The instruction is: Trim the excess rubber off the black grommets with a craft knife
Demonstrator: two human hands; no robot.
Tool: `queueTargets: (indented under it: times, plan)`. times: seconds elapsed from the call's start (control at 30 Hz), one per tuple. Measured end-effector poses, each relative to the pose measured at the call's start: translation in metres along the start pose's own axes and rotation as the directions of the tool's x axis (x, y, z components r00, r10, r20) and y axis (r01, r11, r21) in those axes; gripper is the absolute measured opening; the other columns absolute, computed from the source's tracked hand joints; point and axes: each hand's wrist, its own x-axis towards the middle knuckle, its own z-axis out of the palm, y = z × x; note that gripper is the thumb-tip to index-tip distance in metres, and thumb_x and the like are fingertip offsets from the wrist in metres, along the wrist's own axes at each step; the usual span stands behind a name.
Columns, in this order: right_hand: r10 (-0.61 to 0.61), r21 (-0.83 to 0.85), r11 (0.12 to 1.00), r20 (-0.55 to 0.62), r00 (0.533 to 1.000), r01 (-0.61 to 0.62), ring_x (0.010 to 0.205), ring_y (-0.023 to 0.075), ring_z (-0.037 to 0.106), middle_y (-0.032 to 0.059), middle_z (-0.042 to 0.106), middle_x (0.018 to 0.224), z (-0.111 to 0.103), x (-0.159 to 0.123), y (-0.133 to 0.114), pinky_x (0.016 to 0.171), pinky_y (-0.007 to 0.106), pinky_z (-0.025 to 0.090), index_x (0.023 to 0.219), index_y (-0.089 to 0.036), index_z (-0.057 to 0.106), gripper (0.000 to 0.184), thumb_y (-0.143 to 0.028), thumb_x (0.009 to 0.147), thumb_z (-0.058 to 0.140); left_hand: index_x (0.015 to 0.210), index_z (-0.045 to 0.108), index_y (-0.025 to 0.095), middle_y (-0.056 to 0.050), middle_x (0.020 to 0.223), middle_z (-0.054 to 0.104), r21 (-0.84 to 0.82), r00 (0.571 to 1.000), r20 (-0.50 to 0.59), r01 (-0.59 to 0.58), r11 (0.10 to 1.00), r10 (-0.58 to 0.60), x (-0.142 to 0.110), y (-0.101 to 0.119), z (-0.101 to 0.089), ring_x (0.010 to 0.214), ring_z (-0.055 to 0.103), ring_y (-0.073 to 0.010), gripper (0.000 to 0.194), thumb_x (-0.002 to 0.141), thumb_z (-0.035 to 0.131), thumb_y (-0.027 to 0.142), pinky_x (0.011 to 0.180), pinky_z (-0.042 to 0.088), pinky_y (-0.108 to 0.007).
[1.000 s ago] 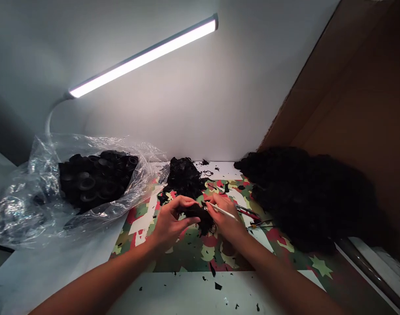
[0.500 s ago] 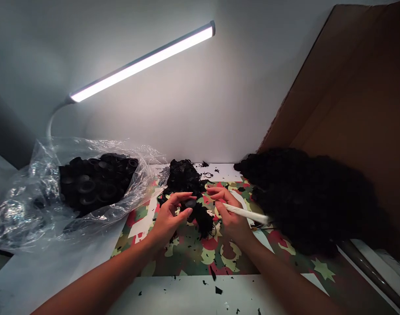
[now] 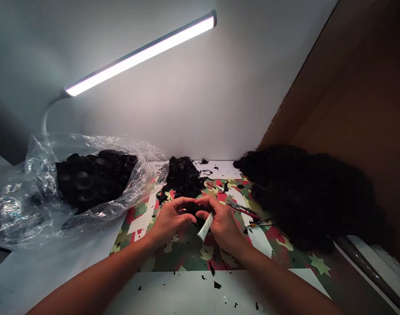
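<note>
Above the middle of the mat, my left hand (image 3: 168, 221) pinches a small round black rubber piece (image 3: 193, 209) between thumb and fingers. Its outline blends into the dark scraps behind. My right hand (image 3: 223, 224) is closed on a slim tool with a white-wrapped handle (image 3: 205, 227), whose end points down toward me. The tool's working tip is hidden by the fingers. Both hands meet at the fingertips around the black piece. Just beyond them lies a heap of black scraps (image 3: 183, 175).
On the left, a clear plastic bag (image 3: 19, 210) holds many black rubber rings (image 3: 85, 181). A large black pile (image 3: 304, 197) rests against a cardboard box (image 3: 357, 96). Pliers-like tools (image 3: 244, 210) lie on the camouflage-patterned mat (image 3: 167, 260). A lit tube lamp (image 3: 144, 54) hangs above.
My right hand has moved left to meet my left hand at the black piece. The white handle has swung from pointing right to pointing down toward me.
</note>
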Motion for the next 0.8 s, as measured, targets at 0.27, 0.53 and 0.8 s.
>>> queueTargets:
  times: [0.27, 0.53, 0.8]
  plan:
    - [0.006, -0.054, 0.999, 0.065, 0.998, -0.002, 0.071, 0.0153, 0.059, -0.0002, 0.063, 0.081, -0.006, 0.007, 0.004, 0.062, 0.026, 0.049, 0.096, -0.022, 0.065, 0.011, -0.018, 0.090, 0.057, 0.098, 0.069, 0.019, 0.002, 0.062, 0.069, -0.089, 0.979, 0.025, 0.205, 0.975, -0.204, -0.004, 0.002, 0.001, 0.036, 0.053, -0.0110, 0.032, 0.071, 0.079, 0.034, 0.034, 0.037, -0.022]
    - [-0.138, -0.168, 0.975, 0.037, 0.990, 0.142, 0.082, 0.0194, 0.059, 0.0033, 0.062, 0.090, -0.001, 0.005, 0.004, 0.072, 0.032, 0.046, 0.090, -0.023, 0.068, 0.002, -0.022, 0.088, 0.068, 0.083, 0.072, 0.018, -0.001, 0.075, 0.072, 0.088, 0.992, -0.057, 0.116, 0.989, -0.111, -0.007, 0.008, 0.010, 0.062, 0.064, -0.0161, 0.024, 0.070, 0.080, 0.037, 0.051, 0.047, -0.024]
    - [-0.069, -0.210, 0.977, -0.095, 0.993, 0.047, 0.067, 0.0163, 0.051, -0.0009, 0.057, 0.069, 0.010, 0.004, 0.004, 0.060, 0.028, 0.037, 0.068, -0.022, 0.053, 0.020, -0.006, 0.080, 0.050, 0.068, 0.068, 0.018, 0.001, 0.068, 0.067, 0.312, 0.991, -0.128, -0.007, 0.950, 0.049, -0.011, 0.005, 0.017, 0.064, 0.059, -0.0153, 0.013, 0.076, 0.073, 0.027, 0.058, 0.043, -0.025]
